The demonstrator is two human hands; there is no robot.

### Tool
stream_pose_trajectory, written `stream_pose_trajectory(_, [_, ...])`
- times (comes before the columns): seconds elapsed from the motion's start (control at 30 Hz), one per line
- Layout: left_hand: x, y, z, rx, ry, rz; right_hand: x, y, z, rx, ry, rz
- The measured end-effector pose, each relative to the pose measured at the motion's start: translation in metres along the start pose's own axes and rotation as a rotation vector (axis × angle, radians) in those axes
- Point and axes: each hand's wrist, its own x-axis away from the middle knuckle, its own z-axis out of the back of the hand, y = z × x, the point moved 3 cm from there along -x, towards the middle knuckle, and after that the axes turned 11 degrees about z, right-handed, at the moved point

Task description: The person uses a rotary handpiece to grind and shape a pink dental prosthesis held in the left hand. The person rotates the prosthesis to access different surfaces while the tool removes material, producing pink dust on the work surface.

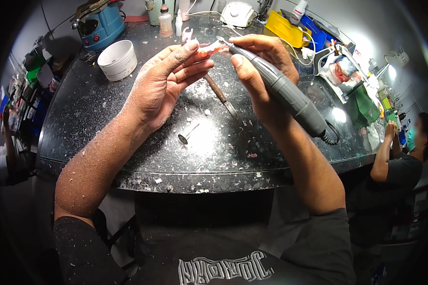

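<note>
My left hand (162, 78) pinches a small pink-and-white denture (207, 51) between thumb and fingertips, above the middle of the bench. My right hand (277, 64) is wrapped round a dark grey rotary handpiece (290, 95), its cord end pointing toward me. The handpiece's tip meets the denture's right side; whether it touches cannot be made out. Pale dust coats my left hand and forearm. Beneath my hands lies a wax knife (219, 96) with a brown handle and metal blade. Nearer me rests a small disc on a thin shank (187, 135).
The dark bench (152, 161) is strewn with dust and shavings. A white tub (118, 61) and blue machine (99, 27) stand at left. Bottles (165, 24) and a white box (238, 14) are behind. A yellow bin (285, 29) and dental articulator (340, 71) are right, beyond them a co-worker (399, 161).
</note>
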Motion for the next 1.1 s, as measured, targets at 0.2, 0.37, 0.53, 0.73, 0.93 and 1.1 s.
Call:
stream_pose_trajectory(0.2, [0.0,-0.001,0.002,0.031,-0.001,-0.009,0.003,0.002,-0.005,-0.032,-0.081,0.114])
stream_pose_trajectory(0.37, [-0.001,-0.001,0.001,-0.031,0.014,-0.07,0.002,-0.006,-0.008,0.012,-0.147,0.13])
stream_pose_trajectory(0.53, [0.0,0.002,0.005,-0.188,0.042,-0.135,0.005,-0.002,-0.008,-0.036,-0.157,0.081])
stream_pose_trajectory(0.73, [0.002,0.005,-0.002,-0.271,0.09,-0.171,0.005,-0.006,-0.002,-0.227,-0.215,-0.218])
stream_pose_trajectory(0.93, [0.0,-0.003,0.002,-0.214,0.083,0.071,0.004,0.007,-0.002,-0.381,-0.079,-0.15])
stream_pose_trajectory(1.1, [-0.002,-0.008,-0.004,-0.009,0.045,0.188,0.009,0.013,-0.007,-0.355,-0.024,-0.245])
